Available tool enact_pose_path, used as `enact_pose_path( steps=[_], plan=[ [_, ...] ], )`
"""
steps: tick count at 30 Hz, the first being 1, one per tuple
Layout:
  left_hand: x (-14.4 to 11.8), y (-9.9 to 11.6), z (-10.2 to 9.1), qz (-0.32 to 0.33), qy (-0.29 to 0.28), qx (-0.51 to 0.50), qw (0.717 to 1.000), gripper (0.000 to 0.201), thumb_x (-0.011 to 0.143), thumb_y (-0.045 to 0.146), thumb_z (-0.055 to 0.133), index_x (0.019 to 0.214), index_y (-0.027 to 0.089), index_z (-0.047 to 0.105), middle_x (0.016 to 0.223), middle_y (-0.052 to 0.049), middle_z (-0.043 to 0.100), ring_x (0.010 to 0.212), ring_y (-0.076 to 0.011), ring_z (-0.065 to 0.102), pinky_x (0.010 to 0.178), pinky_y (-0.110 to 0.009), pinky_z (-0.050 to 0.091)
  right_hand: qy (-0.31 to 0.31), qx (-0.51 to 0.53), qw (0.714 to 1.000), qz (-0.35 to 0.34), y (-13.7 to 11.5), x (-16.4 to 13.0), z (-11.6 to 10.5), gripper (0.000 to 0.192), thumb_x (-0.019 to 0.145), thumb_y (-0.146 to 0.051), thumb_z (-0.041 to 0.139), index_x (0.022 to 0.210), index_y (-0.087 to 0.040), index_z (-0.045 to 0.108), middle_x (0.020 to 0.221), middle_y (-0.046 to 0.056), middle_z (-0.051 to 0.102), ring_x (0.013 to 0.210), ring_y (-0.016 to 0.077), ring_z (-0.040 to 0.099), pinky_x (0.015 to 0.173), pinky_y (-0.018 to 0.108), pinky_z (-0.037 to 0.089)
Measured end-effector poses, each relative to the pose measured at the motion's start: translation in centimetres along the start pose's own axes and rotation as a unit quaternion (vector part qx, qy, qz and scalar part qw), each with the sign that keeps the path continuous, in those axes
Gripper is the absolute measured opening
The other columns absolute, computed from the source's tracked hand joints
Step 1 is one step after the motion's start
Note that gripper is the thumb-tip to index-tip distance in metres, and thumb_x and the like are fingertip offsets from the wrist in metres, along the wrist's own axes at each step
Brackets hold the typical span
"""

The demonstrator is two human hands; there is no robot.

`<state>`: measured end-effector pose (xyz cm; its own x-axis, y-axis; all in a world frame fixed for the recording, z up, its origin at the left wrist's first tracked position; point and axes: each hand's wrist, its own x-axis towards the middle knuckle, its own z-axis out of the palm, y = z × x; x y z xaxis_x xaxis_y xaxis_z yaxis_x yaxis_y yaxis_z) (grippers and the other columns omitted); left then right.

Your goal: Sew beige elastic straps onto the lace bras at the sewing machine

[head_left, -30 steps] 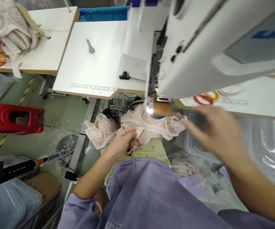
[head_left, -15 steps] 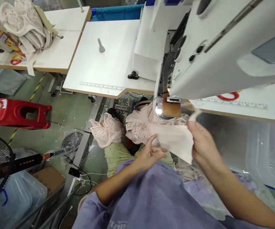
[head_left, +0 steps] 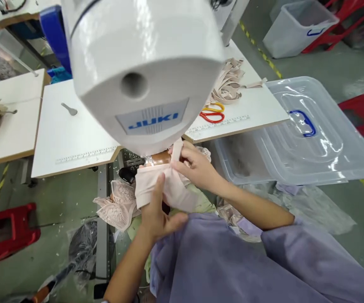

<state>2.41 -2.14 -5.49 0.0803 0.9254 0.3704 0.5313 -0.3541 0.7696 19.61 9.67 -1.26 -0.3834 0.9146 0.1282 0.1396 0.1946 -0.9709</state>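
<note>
The smooth band of a pale pink bra (head_left: 150, 181) is stretched between my hands, just in front of the sewing machine's (head_left: 150, 80) narrow arm. My left hand (head_left: 155, 214) grips the band, with its index finger lying over the cloth and its thumb sticking out to the right; the other fingers are mostly behind the fabric. Between thumb and fingers, my right hand (head_left: 197, 166) pinches the band where a narrow strap (head_left: 177, 149) rises from it. Lace cups (head_left: 117, 206) hang at the left over my lap. The machine head hides the needle area.
Scissors (head_left: 212, 112) and a heap of straps (head_left: 229, 84) lie on the right table. A clear lidded bin (head_left: 314, 139) stands at the right. On the left table (head_left: 62, 143) is a small grey tool (head_left: 69, 109). A red stool (head_left: 8, 231) is on the floor.
My view has swung to the right. The cloth and both hands have come up close to the machine arm, and my left hand has taken hold of the band.
</note>
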Motion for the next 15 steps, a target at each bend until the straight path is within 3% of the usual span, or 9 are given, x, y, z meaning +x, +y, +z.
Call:
enact_pose_path(
  steps=[3,6,8,12,15],
  plan=[
    [2.1,-0.3,-0.6,-0.070,-0.062,0.118,0.989,0.085,0.087,0.060,0.064,0.157,0.022,0.034,0.150,-0.018,0.052,0.137,-0.0380,0.051,0.107,-0.048,0.051,0.054,-0.005,0.999,-0.002,1.9,2.2,0.6,0.013,0.081,-0.031,0.065,0.085,-0.022,0.056,0.091,0.002,0.055,0.080,0.0175,0.052,0.070,0.030,0.047],
    [2.8,0.0,-0.8,-0.100,-0.084,0.170,0.977,0.079,0.086,0.054,0.068,0.154,0.026,0.041,0.141,-0.014,0.061,0.127,-0.0354,0.060,0.098,-0.042,0.057,0.028,0.129,0.988,0.075,2.9,3.2,1.2,0.019,0.086,-0.032,0.060,0.102,-0.024,0.055,0.088,-0.001,0.057,0.072,0.0150,0.051,0.066,0.028,0.047],
    [2.9,0.2,-0.8,-0.114,-0.087,0.191,0.971,0.076,0.087,0.052,0.069,0.154,0.028,0.042,0.133,-0.013,0.067,0.118,-0.0328,0.066,0.091,-0.038,0.059,0.016,0.157,0.983,0.088,3.1,3.9,1.2,0.016,0.089,-0.035,0.058,0.100,-0.024,0.055,0.087,-0.001,0.058,0.073,0.0153,0.053,0.068,0.029,0.048],
    [3.5,0.5,-1.1,-0.147,-0.092,0.227,0.958,0.069,0.091,0.050,0.064,0.153,0.029,0.044,0.113,-0.010,0.074,0.102,-0.0283,0.071,0.074,-0.029,0.059,0.032,0.030,0.999,-0.001,3.5,6.1,0.7,0.017,0.088,-0.037,0.060,0.094,-0.022,0.059,0.101,0.005,0.061,0.086,0.0190,0.058,0.084,0.035,0.051],
    [4.3,0.7,-1.5,-0.163,-0.102,0.253,0.948,0.066,0.093,0.050,0.061,0.152,0.027,0.046,0.099,-0.009,0.075,0.090,-0.0255,0.072,0.060,-0.024,0.054,0.032,-0.036,0.996,-0.078,3.7,7.5,0.4,0.014,0.088,-0.034,0.060,0.094,-0.021,0.062,0.113,0.008,0.059,0.095,0.0223,0.058,0.087,0.038,0.053]
  ],
)
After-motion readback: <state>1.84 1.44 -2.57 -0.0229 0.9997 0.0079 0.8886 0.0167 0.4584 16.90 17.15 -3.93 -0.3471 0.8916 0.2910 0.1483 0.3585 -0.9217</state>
